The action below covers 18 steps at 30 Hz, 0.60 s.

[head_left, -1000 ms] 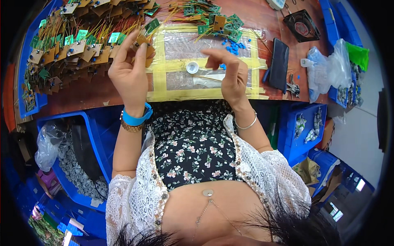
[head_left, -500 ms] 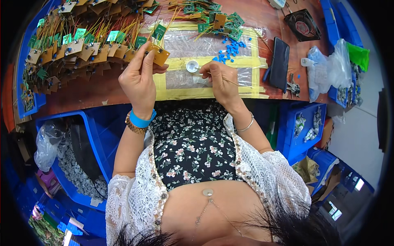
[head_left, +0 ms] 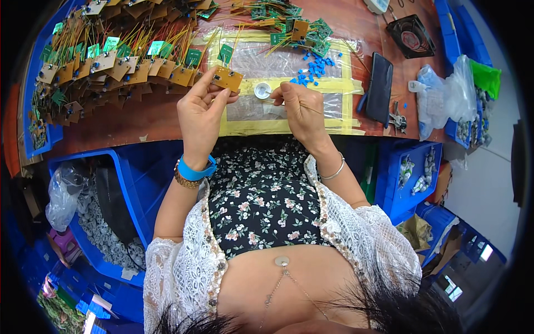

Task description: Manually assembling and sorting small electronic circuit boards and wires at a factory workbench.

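Observation:
Between the fingertips and thumb of my left hand point(head_left: 201, 114) is a small tan circuit board point(head_left: 228, 78), wired to a little green board point(head_left: 225, 54) lying just beyond it. My right hand point(head_left: 303, 110) pinches a thin wooden stick point(head_left: 311, 109). The stick's front end points towards a small round white cup point(head_left: 262, 91); whether it touches the cup is hard to make out. The cup sits between both hands on a clear sheet point(head_left: 250, 107) edged with yellow tape.
Wired boards point(head_left: 117, 69) are heaped along the left; more green boards point(head_left: 320, 30) lie at the back. Blue pieces point(head_left: 316, 65) are scattered right of centre. A phone point(head_left: 379, 89), a fan point(head_left: 410, 36) and plastic bags point(head_left: 445, 94) stand further right. Blue bins point(head_left: 130, 186) flank my lap.
My left hand has shifted right and slightly nearer with the tan board, bringing it closer to the white cup. The little green board came along. My right hand has hardly moved.

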Tool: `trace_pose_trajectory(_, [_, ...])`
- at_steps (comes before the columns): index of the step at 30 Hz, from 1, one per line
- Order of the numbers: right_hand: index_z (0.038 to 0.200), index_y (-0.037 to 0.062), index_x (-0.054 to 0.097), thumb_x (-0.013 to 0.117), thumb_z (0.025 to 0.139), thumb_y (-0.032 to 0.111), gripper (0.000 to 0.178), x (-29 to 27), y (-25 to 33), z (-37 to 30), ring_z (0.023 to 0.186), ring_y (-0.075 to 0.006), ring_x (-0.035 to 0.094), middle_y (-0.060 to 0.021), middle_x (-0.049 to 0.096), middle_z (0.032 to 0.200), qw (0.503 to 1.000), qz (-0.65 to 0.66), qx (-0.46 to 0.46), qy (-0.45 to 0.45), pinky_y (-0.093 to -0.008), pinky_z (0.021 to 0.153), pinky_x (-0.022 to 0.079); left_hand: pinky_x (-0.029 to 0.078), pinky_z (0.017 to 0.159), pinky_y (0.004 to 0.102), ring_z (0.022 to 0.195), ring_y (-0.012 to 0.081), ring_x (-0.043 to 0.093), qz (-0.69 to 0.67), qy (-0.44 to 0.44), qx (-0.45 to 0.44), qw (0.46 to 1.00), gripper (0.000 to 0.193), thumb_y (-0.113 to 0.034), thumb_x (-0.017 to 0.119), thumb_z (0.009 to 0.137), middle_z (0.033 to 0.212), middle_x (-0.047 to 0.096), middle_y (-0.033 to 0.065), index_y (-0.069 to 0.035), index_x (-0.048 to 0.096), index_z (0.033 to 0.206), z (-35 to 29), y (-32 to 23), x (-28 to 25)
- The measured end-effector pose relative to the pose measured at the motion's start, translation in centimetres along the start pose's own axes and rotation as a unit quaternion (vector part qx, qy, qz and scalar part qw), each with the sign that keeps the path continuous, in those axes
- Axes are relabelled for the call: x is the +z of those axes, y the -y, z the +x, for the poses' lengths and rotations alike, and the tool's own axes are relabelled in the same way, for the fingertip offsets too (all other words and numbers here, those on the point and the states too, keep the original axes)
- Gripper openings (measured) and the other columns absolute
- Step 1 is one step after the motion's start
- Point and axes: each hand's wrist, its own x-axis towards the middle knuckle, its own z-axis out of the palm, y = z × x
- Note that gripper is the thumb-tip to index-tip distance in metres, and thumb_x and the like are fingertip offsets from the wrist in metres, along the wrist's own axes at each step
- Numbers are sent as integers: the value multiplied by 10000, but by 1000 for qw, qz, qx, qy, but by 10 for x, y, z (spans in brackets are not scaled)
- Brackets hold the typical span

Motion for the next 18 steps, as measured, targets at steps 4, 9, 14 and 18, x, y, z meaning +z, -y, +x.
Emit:
trace_pose_trajectory(4, [858,-51,668,368,1034,334,519,-5,13,-1,603,-114,545,-90,653,728,994,105,5,-2,-240,538,408,574,787,285,868,192,662,-45,14,-41,998,444,69,547,895,979,634,154,115,433,1321,0,-5,3])
trace_pose_trajectory(9, [913,-48,656,309,1034,417,592,-1,26,0,640,-104,537,-95,664,798,964,264,-40,20,-213,560,389,582,787,302,862,210,666,-115,33,-109,987,439,64,549,894,962,634,157,133,428,1310,-5,-8,9])
trace_pose_trajectory(14, [915,-40,660,316,1032,421,587,7,20,3,632,-98,524,-92,656,826,968,241,-65,11,-212,552,387,581,787,301,852,205,669,-126,54,-117,984,441,63,552,893,983,641,159,111,438,1316,-9,-12,16])
trace_pose_trajectory(18, [915,-42,665,340,1033,393,555,8,20,4,631,-95,521,-84,653,833,973,221,-55,24,-212,549,392,579,784,295,843,200,671,-127,61,-121,983,439,64,552,894,985,642,152,101,444,1317,-11,-11,16])
